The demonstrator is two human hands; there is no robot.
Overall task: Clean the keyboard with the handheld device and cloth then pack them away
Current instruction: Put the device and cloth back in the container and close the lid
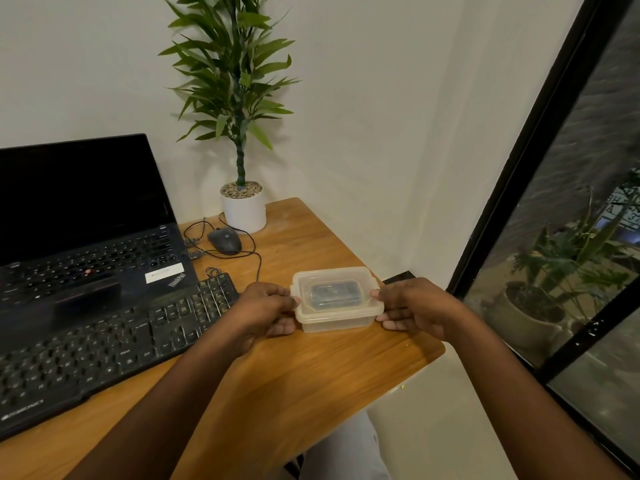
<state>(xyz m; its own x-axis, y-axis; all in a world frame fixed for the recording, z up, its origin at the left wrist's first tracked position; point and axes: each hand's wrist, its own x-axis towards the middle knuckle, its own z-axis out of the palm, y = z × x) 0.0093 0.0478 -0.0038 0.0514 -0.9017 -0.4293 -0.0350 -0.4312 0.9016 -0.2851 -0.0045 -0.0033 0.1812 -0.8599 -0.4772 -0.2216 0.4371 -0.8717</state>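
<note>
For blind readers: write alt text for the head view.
The left hand and right hand grip the ends of a lidded clear container holding a dark object, on a desk. A keyboard and open laptop lie to its left; a mouse and plant behind.

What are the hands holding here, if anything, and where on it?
Both hold the clear lidded container, which rests on the table: the left hand pinches its left end at the lid rim, the right hand its right end.

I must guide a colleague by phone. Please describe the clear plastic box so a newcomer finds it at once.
On the wooden desk, look right of the black keyboard. Held between the left hand and right hand sits the box: the only see-through item there, lidded, something dark inside.
</note>
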